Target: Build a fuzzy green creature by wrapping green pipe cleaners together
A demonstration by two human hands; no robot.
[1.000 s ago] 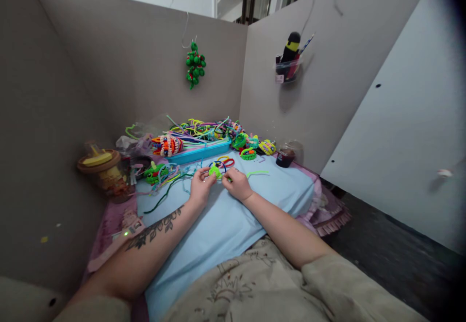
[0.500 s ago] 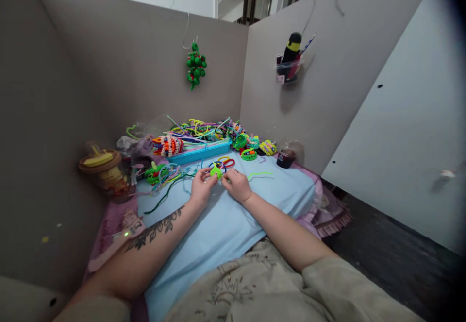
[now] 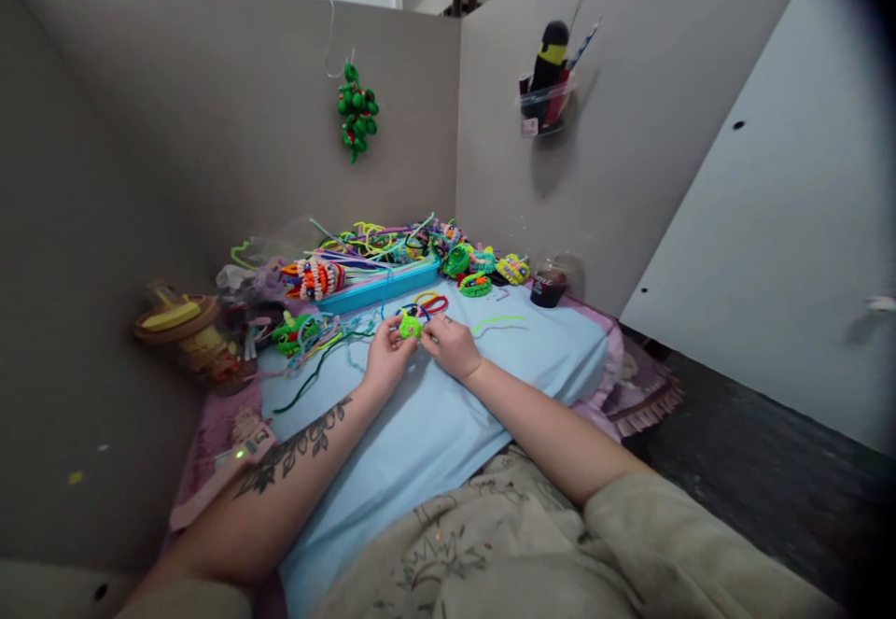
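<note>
Both my hands meet over a light blue cloth on the low table. My left hand pinches a small lime-green pipe-cleaner piece between thumb and fingers. My right hand is closed on the same piece from the right side. A loose green pipe cleaner lies just right of my right hand. Red, yellow and blue pipe-cleaner loops rest right behind the piece.
A blue tray piled with pipe cleaners stands behind, with small finished figures and a dark jar to its right. A yellow-lidded container sits at left. Grey partition walls enclose the desk; a green ornament hangs there.
My hands stay together on the green piece, turning it slightly. The view has tilted a little, so everything sits slightly lower and to the left.
</note>
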